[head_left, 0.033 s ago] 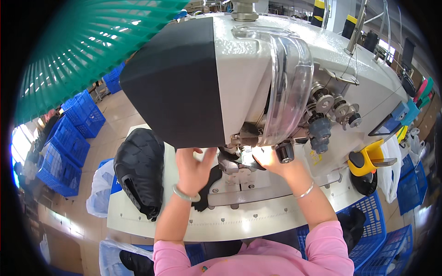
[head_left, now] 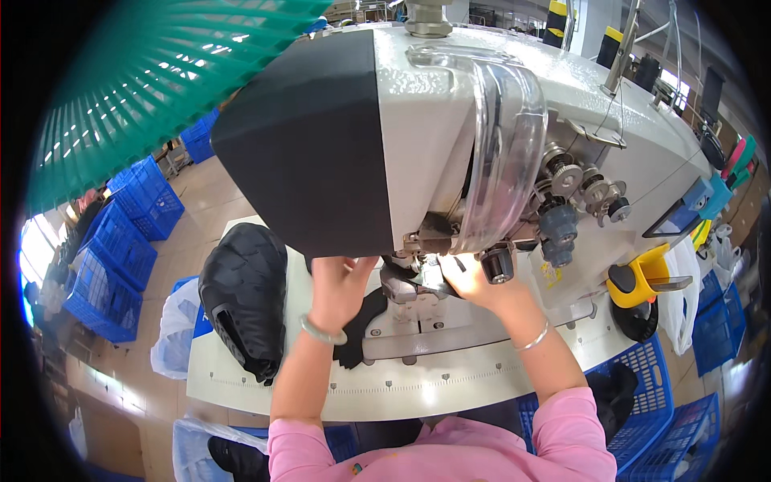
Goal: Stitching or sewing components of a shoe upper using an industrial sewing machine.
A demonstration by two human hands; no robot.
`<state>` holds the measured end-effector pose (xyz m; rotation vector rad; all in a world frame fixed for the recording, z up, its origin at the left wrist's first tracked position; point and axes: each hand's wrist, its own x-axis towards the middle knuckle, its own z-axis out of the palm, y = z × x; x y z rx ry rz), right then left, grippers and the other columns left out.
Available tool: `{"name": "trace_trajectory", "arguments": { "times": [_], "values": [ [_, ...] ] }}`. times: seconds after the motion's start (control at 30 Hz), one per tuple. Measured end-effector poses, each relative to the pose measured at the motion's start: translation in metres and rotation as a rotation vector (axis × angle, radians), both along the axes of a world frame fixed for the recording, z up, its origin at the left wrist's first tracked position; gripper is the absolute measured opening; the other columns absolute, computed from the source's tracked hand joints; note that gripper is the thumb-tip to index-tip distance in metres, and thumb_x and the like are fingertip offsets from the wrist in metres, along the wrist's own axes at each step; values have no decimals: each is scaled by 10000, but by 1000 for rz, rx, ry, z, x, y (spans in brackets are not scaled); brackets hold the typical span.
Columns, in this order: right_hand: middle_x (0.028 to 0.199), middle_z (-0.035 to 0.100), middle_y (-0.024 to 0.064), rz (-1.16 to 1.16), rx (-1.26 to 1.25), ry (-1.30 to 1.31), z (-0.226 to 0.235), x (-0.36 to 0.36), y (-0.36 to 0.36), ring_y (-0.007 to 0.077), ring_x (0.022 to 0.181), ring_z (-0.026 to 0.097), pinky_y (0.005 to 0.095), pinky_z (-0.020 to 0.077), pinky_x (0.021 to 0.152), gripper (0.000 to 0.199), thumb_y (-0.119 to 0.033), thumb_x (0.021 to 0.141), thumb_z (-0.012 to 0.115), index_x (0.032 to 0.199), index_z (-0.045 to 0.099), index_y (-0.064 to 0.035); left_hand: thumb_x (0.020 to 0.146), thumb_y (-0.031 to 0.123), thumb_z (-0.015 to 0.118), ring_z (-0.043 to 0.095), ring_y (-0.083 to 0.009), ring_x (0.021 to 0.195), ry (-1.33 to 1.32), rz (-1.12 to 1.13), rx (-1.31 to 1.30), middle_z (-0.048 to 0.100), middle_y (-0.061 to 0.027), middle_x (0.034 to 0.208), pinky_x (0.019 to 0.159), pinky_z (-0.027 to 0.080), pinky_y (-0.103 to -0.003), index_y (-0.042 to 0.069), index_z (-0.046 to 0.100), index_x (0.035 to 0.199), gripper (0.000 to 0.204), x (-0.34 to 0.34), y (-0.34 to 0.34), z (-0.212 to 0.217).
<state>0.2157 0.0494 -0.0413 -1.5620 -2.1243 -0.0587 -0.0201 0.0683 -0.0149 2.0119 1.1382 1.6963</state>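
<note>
A big industrial sewing machine [head_left: 434, 120] with a white body, a black end and a clear guard fills the middle. My left hand [head_left: 337, 285], with a pale bangle on the wrist, reaches under the machine head and grips a black fabric piece [head_left: 365, 321] that hangs down over the bed. My right hand [head_left: 474, 281], with a thin bracelet, rests its fingertips on the same piece at the metal clamp [head_left: 422, 283] under the needle. The needle itself is hidden by the head.
A heap of black quilted pieces [head_left: 245, 297] lies on the white table [head_left: 450, 381] to the left. Blue crates [head_left: 120, 241] stand on the floor at the left, more [head_left: 646, 386] at the right. A yellow and black tool [head_left: 642, 281] sits right of the machine. A green slatted cover [head_left: 161, 88] hangs overhead.
</note>
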Motion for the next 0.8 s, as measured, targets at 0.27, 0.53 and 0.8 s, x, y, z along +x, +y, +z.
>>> {"name": "trace_trajectory", "arguments": {
  "times": [0.27,0.53,0.8],
  "values": [
    [1078,657,189,254,486,22,4,-17,-36,345,1041,628,404,471,968,663,102,569,579,1222,621,-5,886,10,568,472,-85,592,-241,-363,-358,565,-39,680,515,374,-296,-60,605,858,84,11,5,-6],
    [1039,634,182,280,600,86,4,-25,-29,342,958,599,455,467,929,499,-5,660,564,1151,651,11,821,4,587,415,-191,484,-66,-144,-131,541,-115,585,476,348,-328,-57,594,800,65,15,1,-10],
    [895,617,131,270,507,90,-15,-8,-3,309,847,594,446,492,847,355,-18,563,648,918,664,-11,765,-50,596,541,-190,544,-139,-171,-69,580,-99,630,512,408,-309,-30,644,863,111,19,12,-5]
  ]
}}
